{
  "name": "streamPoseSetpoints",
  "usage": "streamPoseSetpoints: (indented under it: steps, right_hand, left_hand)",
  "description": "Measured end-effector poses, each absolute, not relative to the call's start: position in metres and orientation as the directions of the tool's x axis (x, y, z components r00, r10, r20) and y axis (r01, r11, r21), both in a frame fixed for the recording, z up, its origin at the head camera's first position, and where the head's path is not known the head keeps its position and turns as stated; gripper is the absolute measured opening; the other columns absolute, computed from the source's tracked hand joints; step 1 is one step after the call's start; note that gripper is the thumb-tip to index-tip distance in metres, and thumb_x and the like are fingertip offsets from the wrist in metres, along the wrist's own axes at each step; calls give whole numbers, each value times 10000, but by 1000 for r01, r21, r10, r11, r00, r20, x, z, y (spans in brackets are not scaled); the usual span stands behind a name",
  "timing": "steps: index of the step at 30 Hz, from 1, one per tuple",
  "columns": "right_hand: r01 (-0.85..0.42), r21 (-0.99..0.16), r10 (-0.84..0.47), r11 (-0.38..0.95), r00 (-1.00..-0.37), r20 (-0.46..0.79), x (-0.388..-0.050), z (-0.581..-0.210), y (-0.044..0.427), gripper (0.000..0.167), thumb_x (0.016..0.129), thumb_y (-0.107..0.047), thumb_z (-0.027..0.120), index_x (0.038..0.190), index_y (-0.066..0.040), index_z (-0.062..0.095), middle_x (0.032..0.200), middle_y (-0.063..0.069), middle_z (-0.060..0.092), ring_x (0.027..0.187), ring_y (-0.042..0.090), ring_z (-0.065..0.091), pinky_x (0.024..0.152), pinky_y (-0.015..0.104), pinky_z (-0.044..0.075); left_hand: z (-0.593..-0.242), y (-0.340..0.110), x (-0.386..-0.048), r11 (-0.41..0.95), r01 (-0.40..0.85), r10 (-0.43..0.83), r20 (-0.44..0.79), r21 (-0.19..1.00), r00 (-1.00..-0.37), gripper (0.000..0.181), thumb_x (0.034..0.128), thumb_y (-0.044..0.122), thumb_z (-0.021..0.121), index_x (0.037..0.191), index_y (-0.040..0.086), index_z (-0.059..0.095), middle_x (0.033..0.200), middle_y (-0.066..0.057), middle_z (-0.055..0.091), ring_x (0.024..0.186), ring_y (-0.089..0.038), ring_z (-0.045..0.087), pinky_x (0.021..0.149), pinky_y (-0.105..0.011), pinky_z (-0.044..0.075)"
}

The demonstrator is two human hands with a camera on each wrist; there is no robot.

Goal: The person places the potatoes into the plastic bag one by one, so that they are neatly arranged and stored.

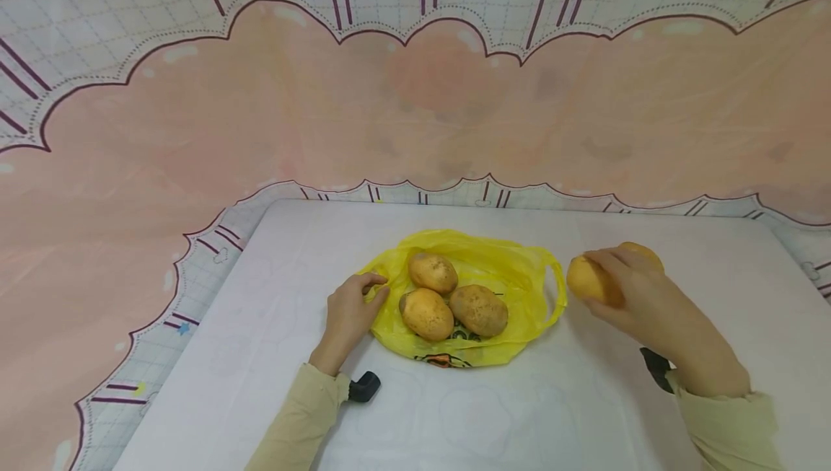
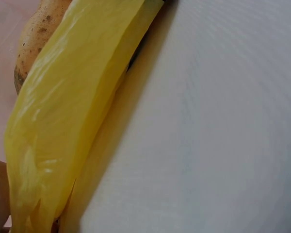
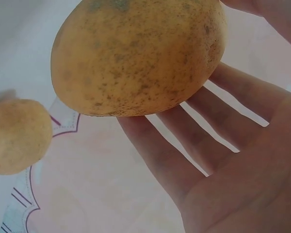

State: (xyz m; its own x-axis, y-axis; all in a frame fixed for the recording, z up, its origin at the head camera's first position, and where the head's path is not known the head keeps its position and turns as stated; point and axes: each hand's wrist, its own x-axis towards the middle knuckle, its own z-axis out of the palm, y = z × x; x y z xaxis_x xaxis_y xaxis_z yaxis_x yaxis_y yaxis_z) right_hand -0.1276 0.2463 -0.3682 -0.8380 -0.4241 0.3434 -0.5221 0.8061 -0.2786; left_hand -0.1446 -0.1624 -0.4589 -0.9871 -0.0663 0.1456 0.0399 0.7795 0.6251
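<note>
A yellow plastic bag [image 1: 529, 305] lies spread on the table with its mouth toward me. Inside it sit three potatoes: one at the back [image 1: 433, 273], one at front left [image 1: 426, 314], one at right [image 1: 479, 310]. My left hand [image 1: 347, 316] pinches the bag's left rim between thumb and fingers; up close, the bag [image 2: 63, 111] fills the left side of the left wrist view. Right of the bag, my right hand [image 1: 639, 298] holds another potato [image 3: 140, 53] above the table, its fingers around one side and the thumb on the other.
One more potato [image 3: 19, 136] rests on the white table [image 1: 260, 384], partly hidden behind my right hand in the head view. A bag handle loop [image 1: 560, 294] sticks out toward that hand. A patterned cloth [image 1: 415, 110] hangs behind the table.
</note>
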Motion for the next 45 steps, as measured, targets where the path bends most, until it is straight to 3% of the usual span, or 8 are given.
streamPoseSetpoints:
  steps: [6, 13, 45]
  right_hand:
    - [-552, -257, -448, 793, -815, 368, -130, -364, 241, 559, 723, -111, 838, 1214, 15, 602, 1127, 175, 630, 1048, 361, 551, 872, 563, 491]
    - [-531, -265, -436, 805, -832, 342, -131, -358, 235, 571, 751, -143, 840, 1248, -2, 597, 1177, 189, 622, 1096, 436, 545, 923, 609, 457]
    - [-563, -267, -473, 782, -815, 335, -134, -337, 204, 546, 802, -177, 822, 1272, -7, 601, 1235, 182, 604, 1133, 375, 568, 917, 562, 506]
  left_hand:
    - [-459, -162, -145, 778, 45, -65, 150, 627, -987, 224, 912, 214, 716, 1102, 98, 737, 1177, -119, 701, 1050, -314, 662, 964, -549, 445]
    - [-460, -163, -144, 779, 47, -64, 154, 625, -986, 214, 910, 209, 719, 1091, 97, 739, 1164, -115, 704, 1038, -313, 662, 954, -551, 450]
    - [-459, -163, -144, 780, 57, -60, 165, 624, -984, 218, 915, 214, 712, 1092, 89, 738, 1161, -124, 704, 1035, -313, 660, 946, -541, 456]
